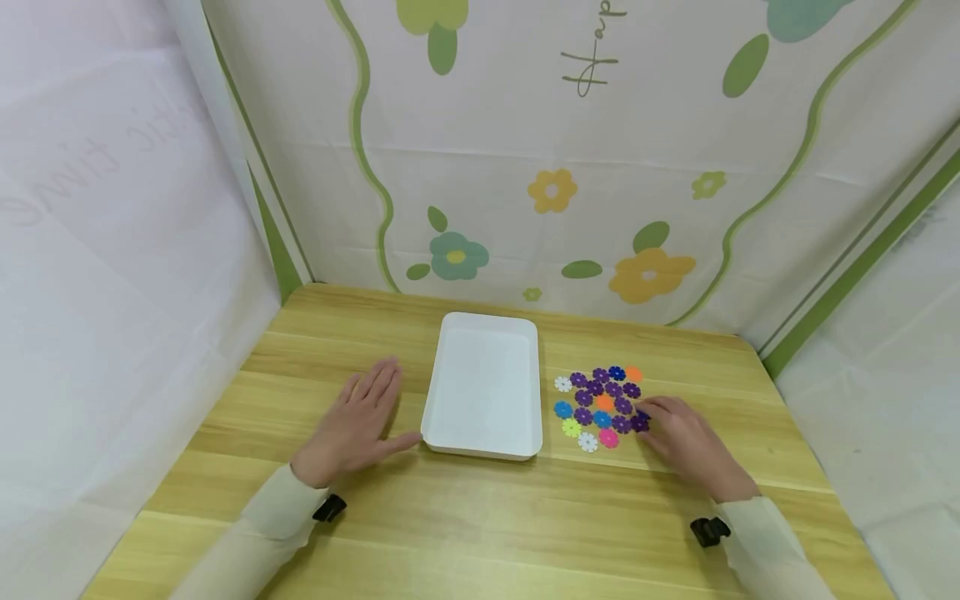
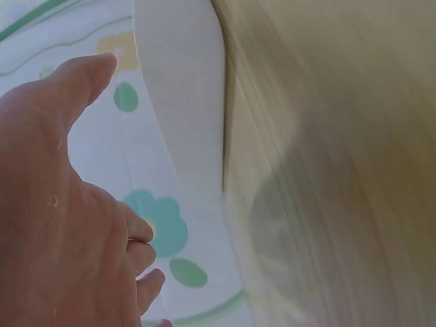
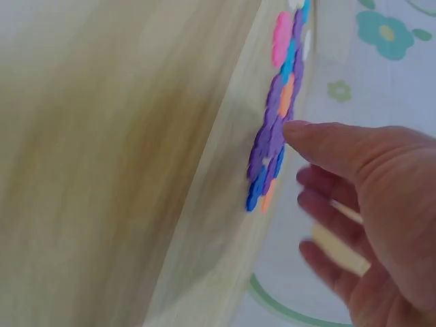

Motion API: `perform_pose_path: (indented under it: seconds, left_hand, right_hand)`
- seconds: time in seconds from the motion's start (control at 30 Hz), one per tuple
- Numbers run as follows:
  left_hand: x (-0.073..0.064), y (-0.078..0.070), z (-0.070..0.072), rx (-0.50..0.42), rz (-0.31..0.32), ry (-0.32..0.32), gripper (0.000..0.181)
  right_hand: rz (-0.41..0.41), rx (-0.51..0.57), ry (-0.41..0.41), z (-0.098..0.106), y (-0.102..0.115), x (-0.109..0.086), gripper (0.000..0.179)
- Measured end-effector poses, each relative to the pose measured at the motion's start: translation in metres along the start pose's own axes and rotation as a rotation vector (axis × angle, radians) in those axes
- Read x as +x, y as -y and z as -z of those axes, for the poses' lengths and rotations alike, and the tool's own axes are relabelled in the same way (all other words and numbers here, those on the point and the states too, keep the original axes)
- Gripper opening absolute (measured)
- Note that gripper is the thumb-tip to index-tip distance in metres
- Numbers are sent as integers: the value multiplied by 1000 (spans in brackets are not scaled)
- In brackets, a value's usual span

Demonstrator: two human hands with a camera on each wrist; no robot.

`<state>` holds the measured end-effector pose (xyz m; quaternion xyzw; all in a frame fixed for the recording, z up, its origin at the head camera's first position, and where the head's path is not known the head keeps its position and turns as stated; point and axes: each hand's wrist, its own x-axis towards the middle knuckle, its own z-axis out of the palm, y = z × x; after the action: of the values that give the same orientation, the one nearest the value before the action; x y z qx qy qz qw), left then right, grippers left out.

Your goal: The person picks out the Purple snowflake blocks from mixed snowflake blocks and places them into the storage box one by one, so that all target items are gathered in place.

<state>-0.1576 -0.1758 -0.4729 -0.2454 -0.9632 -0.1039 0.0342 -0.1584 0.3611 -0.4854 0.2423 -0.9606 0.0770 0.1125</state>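
Head view: we are seeing the left hand (image 1: 356, 425) spread beside the white tray (image 1: 483, 392), its thumb tip at the tray's near-left corner; we are not managing to tell whether it is touching. The right hand (image 1: 686, 442) is hanging at the right edge of the snowflake discs (image 1: 603, 402), thumb and fingers parted, nothing visibly pinched. The discs are lying flat in a close cluster on the table (image 1: 480, 533), right of the tray. We are judging them light, stiff, slightly slippery and hardly fragile; being thin, they are probably needing a fingertip pinch at the notched rims.
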Motion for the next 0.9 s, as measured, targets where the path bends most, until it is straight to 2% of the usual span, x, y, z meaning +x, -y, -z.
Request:
perform_pose_path:
  seconds: [0.13,0.33,0.57,0.9]
  left_hand:
    - [9,-8,-3,-35,-29,33,105]
    - [19,-19,-9,-71,-67,70,103]
    - [25,-29,-12,-108,-87,91,102]
    - [29,-32,-19,-116,-80,104,103]
  right_hand:
    - [27,41,56,-2,-5,5,41]
    - [13,52,150,-4,-8,10,36]
    - [7,72,172,-6,-14,12,32]
    - [-40,209,243,-2,-28,22,28]
